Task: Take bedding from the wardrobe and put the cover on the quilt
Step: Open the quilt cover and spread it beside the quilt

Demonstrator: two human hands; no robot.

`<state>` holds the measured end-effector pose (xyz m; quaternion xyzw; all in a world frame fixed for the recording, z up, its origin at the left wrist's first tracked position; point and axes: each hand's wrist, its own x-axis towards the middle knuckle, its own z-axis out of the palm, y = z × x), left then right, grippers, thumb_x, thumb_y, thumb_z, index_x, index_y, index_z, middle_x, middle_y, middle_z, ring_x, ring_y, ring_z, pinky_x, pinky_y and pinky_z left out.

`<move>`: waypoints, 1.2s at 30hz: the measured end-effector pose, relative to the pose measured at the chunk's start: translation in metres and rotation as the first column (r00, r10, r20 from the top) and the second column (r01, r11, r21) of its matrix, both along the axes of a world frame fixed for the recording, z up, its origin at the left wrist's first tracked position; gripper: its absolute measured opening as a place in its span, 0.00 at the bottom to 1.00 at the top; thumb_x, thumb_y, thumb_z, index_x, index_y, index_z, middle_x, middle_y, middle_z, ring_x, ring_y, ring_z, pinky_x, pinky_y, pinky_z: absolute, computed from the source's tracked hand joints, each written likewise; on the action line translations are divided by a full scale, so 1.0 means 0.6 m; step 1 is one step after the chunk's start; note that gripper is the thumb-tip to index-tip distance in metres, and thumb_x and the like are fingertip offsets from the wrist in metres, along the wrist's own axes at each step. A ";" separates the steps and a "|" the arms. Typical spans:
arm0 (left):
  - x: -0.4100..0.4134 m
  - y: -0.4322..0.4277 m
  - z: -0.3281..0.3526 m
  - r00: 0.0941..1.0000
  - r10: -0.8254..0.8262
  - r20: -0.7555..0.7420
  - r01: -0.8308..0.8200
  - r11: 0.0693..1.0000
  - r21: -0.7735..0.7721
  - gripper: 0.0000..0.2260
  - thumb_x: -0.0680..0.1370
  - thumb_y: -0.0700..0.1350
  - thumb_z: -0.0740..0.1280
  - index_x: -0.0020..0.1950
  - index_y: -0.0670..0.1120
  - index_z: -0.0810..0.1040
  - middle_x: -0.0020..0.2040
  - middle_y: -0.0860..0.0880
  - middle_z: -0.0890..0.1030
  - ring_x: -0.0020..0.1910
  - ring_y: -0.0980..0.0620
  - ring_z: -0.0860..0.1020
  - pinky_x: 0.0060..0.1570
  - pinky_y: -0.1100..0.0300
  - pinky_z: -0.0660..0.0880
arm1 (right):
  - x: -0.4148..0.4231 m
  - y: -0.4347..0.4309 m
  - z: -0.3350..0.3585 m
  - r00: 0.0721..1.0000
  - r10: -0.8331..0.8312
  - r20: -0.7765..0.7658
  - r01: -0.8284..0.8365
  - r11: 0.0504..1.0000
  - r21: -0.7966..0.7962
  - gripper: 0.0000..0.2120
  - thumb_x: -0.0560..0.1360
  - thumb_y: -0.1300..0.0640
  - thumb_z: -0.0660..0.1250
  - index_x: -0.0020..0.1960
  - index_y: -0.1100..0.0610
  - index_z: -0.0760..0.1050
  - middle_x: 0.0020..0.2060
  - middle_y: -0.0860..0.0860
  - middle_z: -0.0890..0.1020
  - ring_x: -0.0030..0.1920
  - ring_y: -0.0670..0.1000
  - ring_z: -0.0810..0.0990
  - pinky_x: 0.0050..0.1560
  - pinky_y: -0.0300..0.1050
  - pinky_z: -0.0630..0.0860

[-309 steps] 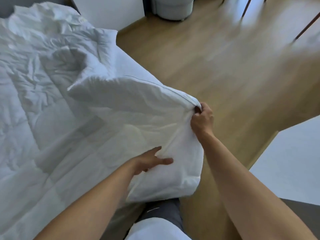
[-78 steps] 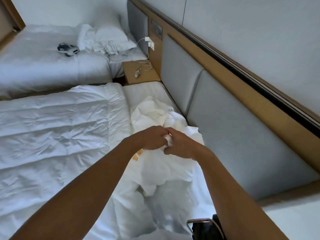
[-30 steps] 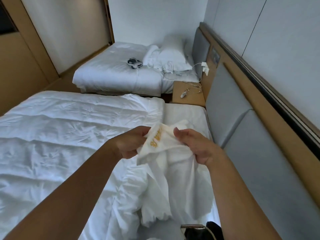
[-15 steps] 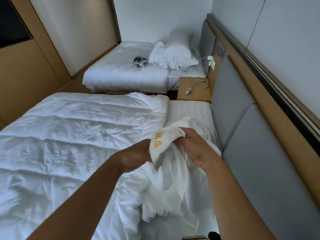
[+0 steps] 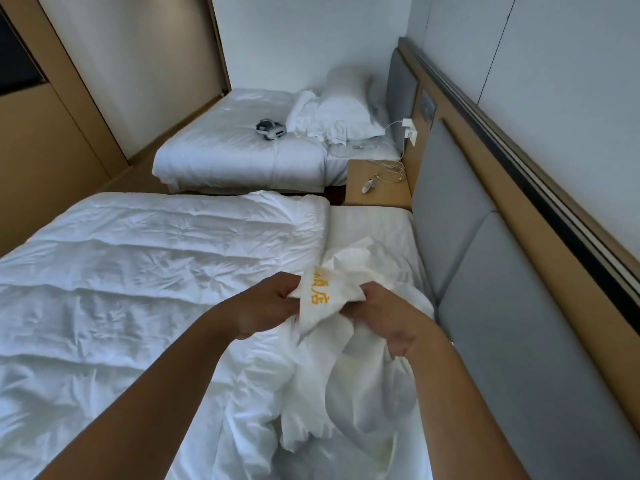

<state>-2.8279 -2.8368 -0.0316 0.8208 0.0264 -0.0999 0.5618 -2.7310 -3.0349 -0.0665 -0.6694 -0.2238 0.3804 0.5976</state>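
A white quilt cover (image 5: pixel 332 372) with yellow embroidered characters hangs bunched between my hands at the head end of the near bed. My left hand (image 5: pixel 266 306) pinches its embroidered edge from the left. My right hand (image 5: pixel 388 318) grips the same edge from the right, fingers closed in the cloth. The rest of the cover falls in folds onto the mattress. The white padded quilt (image 5: pixel 145 271) lies spread flat over the near bed, to the left of my hands.
A grey padded headboard (image 5: pixel 502 323) with a wooden rail runs along the right. A wooden nightstand (image 5: pixel 384 195) with cables stands between the beds. The far bed (image 5: pixel 228 157) holds pillows and a headset. Wooden wall panels are at the left.
Both hands have lowered slightly and shifted their grip along the cover's edge, so the yellow characters now face up. The camera has tilted a little upward.
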 end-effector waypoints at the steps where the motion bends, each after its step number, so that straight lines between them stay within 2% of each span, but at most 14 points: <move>1: 0.001 0.001 0.003 1.000 0.005 0.021 -0.005 1.000 -0.007 0.12 0.79 0.38 0.66 0.49 0.51 0.86 0.48 0.53 0.86 0.49 0.55 0.83 0.50 0.60 0.77 | -0.002 -0.002 0.001 0.998 0.066 0.022 -0.066 0.998 -0.011 0.21 0.64 0.47 0.79 0.53 0.57 0.85 0.53 0.60 0.85 0.54 0.57 0.84 0.61 0.57 0.78; 3: 0.002 0.000 0.016 0.998 0.015 0.064 -0.011 0.998 -0.061 0.12 0.77 0.37 0.66 0.49 0.51 0.87 0.48 0.52 0.86 0.49 0.55 0.83 0.50 0.61 0.77 | -0.006 -0.003 0.005 0.983 0.161 0.092 -0.159 0.987 -0.024 0.22 0.62 0.49 0.82 0.54 0.56 0.84 0.54 0.60 0.85 0.55 0.55 0.84 0.61 0.54 0.79; 6: 0.002 0.020 0.032 0.990 0.090 0.106 -0.072 0.984 -0.163 0.12 0.73 0.42 0.66 0.49 0.54 0.87 0.49 0.52 0.87 0.50 0.55 0.84 0.48 0.63 0.78 | -0.014 0.011 0.008 0.990 0.110 0.084 -0.112 0.993 0.026 0.19 0.69 0.49 0.79 0.57 0.55 0.83 0.55 0.57 0.85 0.58 0.57 0.84 0.63 0.53 0.79; 10: -0.005 0.078 0.033 0.998 0.063 0.022 -0.059 0.984 -0.171 0.20 0.72 0.48 0.69 0.65 0.49 0.81 0.61 0.48 0.83 0.63 0.48 0.80 0.65 0.46 0.75 | -0.027 0.044 0.016 0.988 -0.103 0.118 0.093 0.992 0.086 0.08 0.80 0.55 0.69 0.57 0.56 0.83 0.55 0.56 0.86 0.58 0.56 0.84 0.64 0.53 0.77; 13: -0.021 0.110 0.036 0.991 -0.128 -0.038 0.123 0.987 -0.104 0.24 0.65 0.51 0.73 0.61 0.55 0.78 0.56 0.58 0.84 0.59 0.59 0.80 0.58 0.59 0.77 | -0.041 0.082 0.030 0.940 -0.172 0.293 0.176 0.984 0.014 0.08 0.81 0.58 0.67 0.57 0.57 0.83 0.53 0.56 0.86 0.57 0.58 0.83 0.62 0.57 0.77; 15: -0.035 0.135 0.034 0.973 -0.218 -0.079 0.217 0.976 -0.017 0.23 0.64 0.47 0.75 0.58 0.55 0.76 0.53 0.58 0.82 0.54 0.60 0.79 0.52 0.64 0.76 | -0.056 0.115 0.039 0.908 -0.185 0.375 0.202 0.979 -0.005 0.08 0.81 0.60 0.66 0.55 0.57 0.83 0.51 0.54 0.86 0.54 0.54 0.84 0.58 0.51 0.78; 18: -0.045 0.172 0.015 0.964 -0.252 -0.081 0.259 0.961 0.097 0.20 0.69 0.41 0.76 0.56 0.56 0.75 0.52 0.59 0.79 0.53 0.59 0.78 0.48 0.69 0.76 | -0.076 0.160 0.040 0.861 -0.227 0.456 0.255 0.967 0.000 0.08 0.78 0.62 0.64 0.49 0.64 0.80 0.45 0.61 0.83 0.42 0.49 0.79 0.44 0.46 0.74; 20: -0.047 0.198 0.001 0.962 -0.267 -0.056 0.272 0.958 0.095 0.20 0.76 0.37 0.74 0.57 0.60 0.75 0.54 0.62 0.80 0.55 0.62 0.78 0.49 0.71 0.76 | -0.082 0.185 0.030 0.817 -0.294 0.496 0.329 0.944 0.018 0.07 0.77 0.65 0.62 0.46 0.70 0.75 0.41 0.66 0.79 0.40 0.49 0.73 0.42 0.46 0.69; 23: -0.044 0.228 -0.001 0.953 -0.297 -0.055 0.300 0.952 0.055 0.15 0.79 0.38 0.70 0.53 0.60 0.81 0.49 0.64 0.84 0.49 0.67 0.81 0.45 0.73 0.75 | -0.086 0.206 0.024 0.757 -0.376 0.534 0.446 0.895 -0.002 0.08 0.78 0.66 0.60 0.42 0.69 0.73 0.36 0.56 0.76 0.39 0.48 0.70 0.40 0.44 0.67; 28: -0.029 0.244 -0.003 0.969 -0.245 0.040 0.247 0.968 -0.040 0.11 0.73 0.45 0.70 0.44 0.62 0.86 0.45 0.60 0.86 0.45 0.65 0.82 0.42 0.71 0.75 | -0.110 0.224 0.005 0.771 -0.454 0.446 0.527 0.848 -0.048 0.15 0.79 0.55 0.63 0.35 0.60 0.69 0.33 0.51 0.71 0.37 0.47 0.66 0.38 0.45 0.63; 30: -0.018 0.240 -0.012 0.977 -0.192 0.090 0.197 0.979 -0.053 0.09 0.74 0.42 0.70 0.48 0.53 0.87 0.47 0.55 0.87 0.47 0.60 0.83 0.44 0.67 0.76 | -0.126 0.226 -0.010 0.793 -0.478 0.378 0.544 0.835 -0.085 0.21 0.76 0.46 0.64 0.42 0.66 0.76 0.35 0.56 0.79 0.39 0.47 0.73 0.40 0.47 0.70; 32: -0.006 0.223 -0.023 0.973 -0.176 0.149 0.184 0.982 -0.044 0.09 0.78 0.36 0.70 0.51 0.46 0.86 0.47 0.54 0.87 0.48 0.58 0.84 0.45 0.65 0.77 | -0.137 0.216 -0.024 0.808 -0.520 0.277 0.560 0.823 -0.089 0.17 0.77 0.45 0.68 0.50 0.60 0.83 0.44 0.56 0.87 0.45 0.50 0.84 0.48 0.52 0.80; 34: -0.001 0.195 -0.036 0.964 -0.182 0.195 0.192 0.981 -0.037 0.08 0.78 0.35 0.69 0.51 0.45 0.86 0.48 0.52 0.87 0.49 0.58 0.84 0.46 0.63 0.77 | -0.147 0.187 -0.030 0.837 -0.526 0.151 0.537 0.842 -0.041 0.12 0.76 0.45 0.72 0.55 0.51 0.84 0.50 0.51 0.87 0.53 0.51 0.86 0.55 0.55 0.82; 36: 0.000 0.161 -0.051 0.960 -0.197 0.202 0.215 0.974 -0.072 0.06 0.77 0.36 0.70 0.51 0.42 0.85 0.49 0.42 0.86 0.47 0.52 0.83 0.46 0.55 0.77 | -0.160 0.149 -0.027 0.880 -0.467 0.092 0.467 0.884 0.018 0.17 0.70 0.45 0.77 0.58 0.46 0.83 0.55 0.49 0.86 0.58 0.50 0.84 0.56 0.50 0.81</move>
